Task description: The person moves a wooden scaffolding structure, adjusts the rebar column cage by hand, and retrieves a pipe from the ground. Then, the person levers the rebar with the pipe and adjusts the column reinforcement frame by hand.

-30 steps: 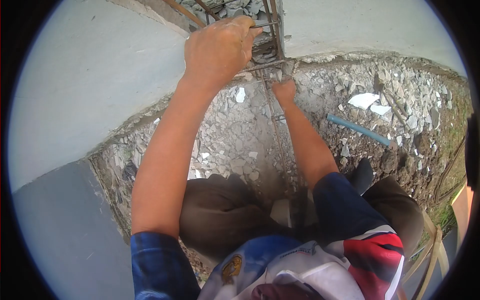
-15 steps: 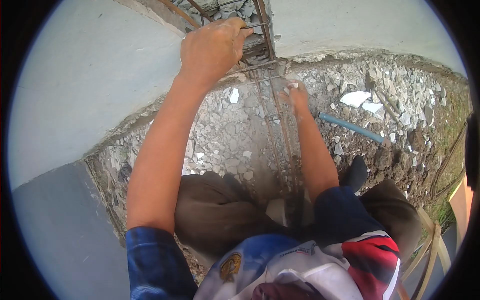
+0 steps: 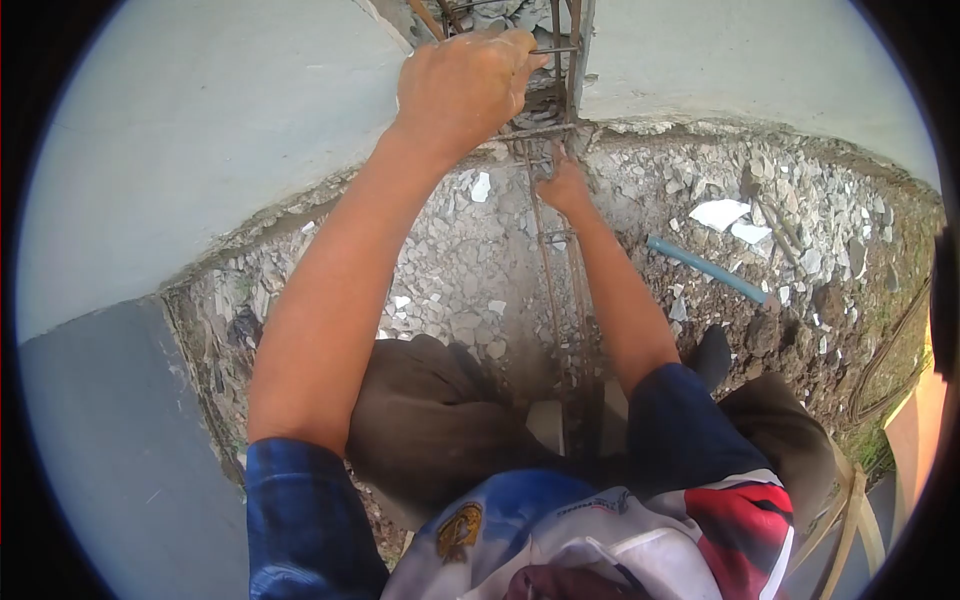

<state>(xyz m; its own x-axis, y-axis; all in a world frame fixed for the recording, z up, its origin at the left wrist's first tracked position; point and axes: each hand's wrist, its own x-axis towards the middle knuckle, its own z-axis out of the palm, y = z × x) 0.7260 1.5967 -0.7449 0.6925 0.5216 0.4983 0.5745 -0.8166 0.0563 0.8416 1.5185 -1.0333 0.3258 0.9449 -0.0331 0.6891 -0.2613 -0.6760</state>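
My left hand (image 3: 470,90) is closed on a thin steel tie (image 3: 555,50) of the rebar cage, in the gap between two pale wall panels. Upright rusty rebar (image 3: 572,90) stands just to its right. Lower down, my right hand (image 3: 566,190) reaches to the foot of the gap, against the long rebar (image 3: 545,250) that runs down toward my legs. Its thumb and a forward finger are apart, and nothing shows between them; the other fingers are hidden. Broken concrete rubble (image 3: 440,265) lies around the bars.
Pale wall panels (image 3: 230,130) flank the gap on both sides. On the rubble at the right lie a blue pipe (image 3: 705,268) and white flat fragments (image 3: 720,213). My dark-trousered knee (image 3: 430,420) is close to the bars. Wooden strips (image 3: 850,520) are at lower right.
My right hand has shifted left, from beside the rebar to against it, and one finger now points forward. My left hand keeps its hold on the tie. The view has moved slightly.
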